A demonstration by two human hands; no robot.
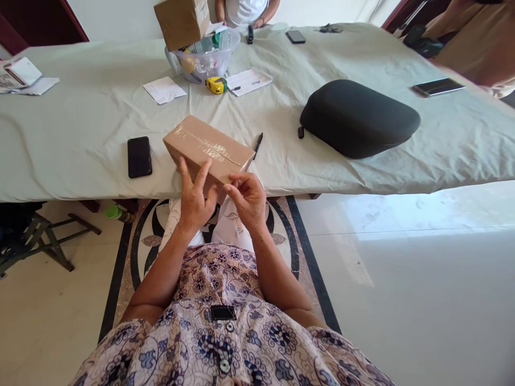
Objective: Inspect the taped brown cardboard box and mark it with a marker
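A brown cardboard box [201, 145] with clear tape along its top lies at the table's near edge, its near right corner jutting slightly past that edge. My left hand [195, 195] holds the box from the near side, fingers spread over its top edge and side, thumb low against its face. At the near right corner, my right hand [249, 198] is closed in a pinch, thumb against forefinger. Whatever lies between those fingertips is too small to make out. A black pen [258, 145] lies just right of the box, and a black phone [139, 156] to its left.
A large black case [358, 118] sits to the right. Farther back are a yellow tape measure [216, 84], papers [164, 90] and a filled plastic basket [211, 67] with another carton [181, 24] on top. One person [245, 10] is behind the table, another at far right.
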